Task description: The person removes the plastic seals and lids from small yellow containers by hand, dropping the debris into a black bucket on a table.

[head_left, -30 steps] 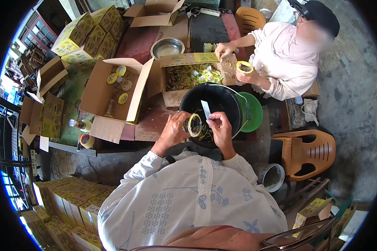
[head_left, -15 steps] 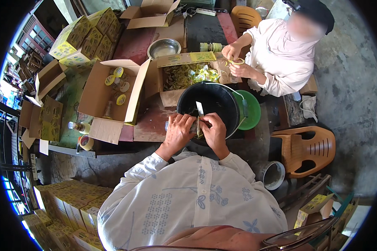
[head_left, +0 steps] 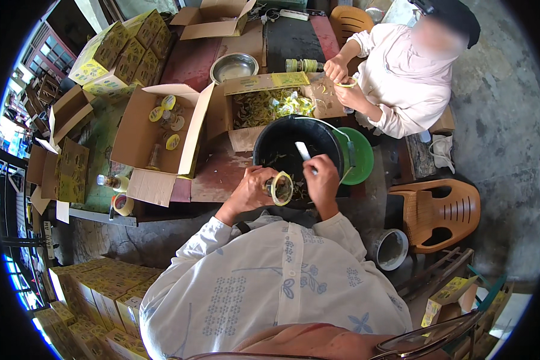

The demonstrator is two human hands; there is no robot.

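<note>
My left hand [head_left: 253, 186] grips a small glass jar with a yellow-rimmed mouth [head_left: 281, 188], held tilted over a black bucket [head_left: 282, 144]. My right hand [head_left: 321, 177] holds a small knife, its pale blade [head_left: 303, 150] pointing up and away over the bucket. The two hands sit close together at the bucket's near rim. Across the table another person [head_left: 402, 72] in a pale top handles a yellow ring-shaped lid with both hands.
An open cardboard box [head_left: 156, 129] holds jars with yellow lids. Another open box [head_left: 270, 105] holds yellow-green scraps. A metal bowl [head_left: 234, 65], a green lid [head_left: 357, 156], a brown plastic chair [head_left: 441, 210] and stacked yellow cartons [head_left: 120, 48] surround the table.
My hands shifted from covering the jar to showing its open mouth toward me. The other person's hands moved slightly with the yellow lid.
</note>
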